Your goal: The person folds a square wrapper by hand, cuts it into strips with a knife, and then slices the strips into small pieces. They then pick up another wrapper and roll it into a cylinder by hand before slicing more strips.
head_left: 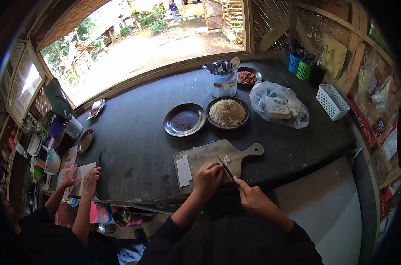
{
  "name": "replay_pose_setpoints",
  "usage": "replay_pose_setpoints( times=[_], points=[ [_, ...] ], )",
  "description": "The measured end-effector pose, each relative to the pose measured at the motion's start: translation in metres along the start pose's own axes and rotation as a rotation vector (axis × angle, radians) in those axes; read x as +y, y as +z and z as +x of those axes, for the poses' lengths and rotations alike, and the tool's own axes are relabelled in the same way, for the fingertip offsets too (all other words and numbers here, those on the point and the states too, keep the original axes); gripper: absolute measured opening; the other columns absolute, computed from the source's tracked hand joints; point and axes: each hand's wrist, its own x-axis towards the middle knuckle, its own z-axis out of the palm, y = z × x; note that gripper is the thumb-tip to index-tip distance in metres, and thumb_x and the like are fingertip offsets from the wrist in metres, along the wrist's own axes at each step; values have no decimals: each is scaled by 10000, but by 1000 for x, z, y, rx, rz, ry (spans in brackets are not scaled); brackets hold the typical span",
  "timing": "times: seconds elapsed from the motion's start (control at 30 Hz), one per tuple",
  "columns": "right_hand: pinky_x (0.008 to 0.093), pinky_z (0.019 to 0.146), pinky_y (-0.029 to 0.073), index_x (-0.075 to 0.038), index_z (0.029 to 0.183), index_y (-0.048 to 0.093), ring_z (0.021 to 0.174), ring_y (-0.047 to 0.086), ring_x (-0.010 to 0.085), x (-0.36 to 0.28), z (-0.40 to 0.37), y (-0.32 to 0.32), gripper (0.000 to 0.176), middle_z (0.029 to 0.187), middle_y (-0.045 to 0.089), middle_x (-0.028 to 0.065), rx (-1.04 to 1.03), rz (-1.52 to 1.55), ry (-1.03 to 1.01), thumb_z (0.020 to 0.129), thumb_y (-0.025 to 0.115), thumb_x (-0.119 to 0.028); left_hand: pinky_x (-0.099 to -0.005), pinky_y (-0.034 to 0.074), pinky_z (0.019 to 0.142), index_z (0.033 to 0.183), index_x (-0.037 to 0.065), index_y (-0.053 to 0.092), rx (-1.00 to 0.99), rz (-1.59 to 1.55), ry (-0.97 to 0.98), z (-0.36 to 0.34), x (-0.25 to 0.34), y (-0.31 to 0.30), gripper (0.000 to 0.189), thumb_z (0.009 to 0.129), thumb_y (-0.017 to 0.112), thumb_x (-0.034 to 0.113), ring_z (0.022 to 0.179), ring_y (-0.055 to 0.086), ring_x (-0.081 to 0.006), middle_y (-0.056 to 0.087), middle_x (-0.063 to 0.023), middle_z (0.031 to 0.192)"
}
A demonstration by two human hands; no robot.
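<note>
A wooden cutting board (205, 152) with a round handle lies near the table's front edge. My right hand (255, 201) grips a knife (227, 170) by its handle, the blade slanting up and left over the board. My left hand (208, 179) is closed beside the blade, fingers curled together; what they hold, if anything, is hidden. Small pale cut pieces (227, 159) lie by the knife tip. White rectangular strips (183, 170) rest at the board's left side.
Behind the board stand a dark plate (183, 130), a plate of shredded pale food (228, 111), a cutlery tub (222, 86), a plate of reddish pieces (247, 77) and a plastic bag (297, 106). At left, a co-worker's hands (91, 179) touch a white sheet (80, 183).
</note>
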Motion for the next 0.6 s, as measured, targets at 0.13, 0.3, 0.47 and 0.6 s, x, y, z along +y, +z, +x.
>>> replay_pose_setpoints(
  times=[0.13,0.3,0.47,0.6],
  points=[
    [452,630,491,-41,1336,458,690,634,412,-9,3,-4,412,719,598,278,-27,-95,0,925,463,-77,-348,533,765,856,82,702,15,-1,11,0,-2,2,99,779,676,138,886,663,-247,690,-49,949],
    [492,642,500,-48,1328,465,688,628,432,-11,8,-8,439,715,600,291,-68,-177,6,890,477,-76,-349,530,773,862,82,697,2,6,13,1,-1,0,105,770,671,128,899,659,-247,688,-44,956],
    [510,658,512,-54,1318,474,704,626,448,-10,9,-8,461,698,599,298,-51,-128,7,858,492,-72,-349,529,770,864,80,696,-10,15,13,2,0,1,107,771,671,129,901,658,-246,686,-39,959],
    [502,652,504,-55,1307,484,729,631,437,5,16,1,415,760,613,289,32,-33,-52,892,478,-76,-342,528,770,867,78,693,-6,25,20,0,1,1,99,790,661,130,901,655,-239,684,-38,951]
  ],
)
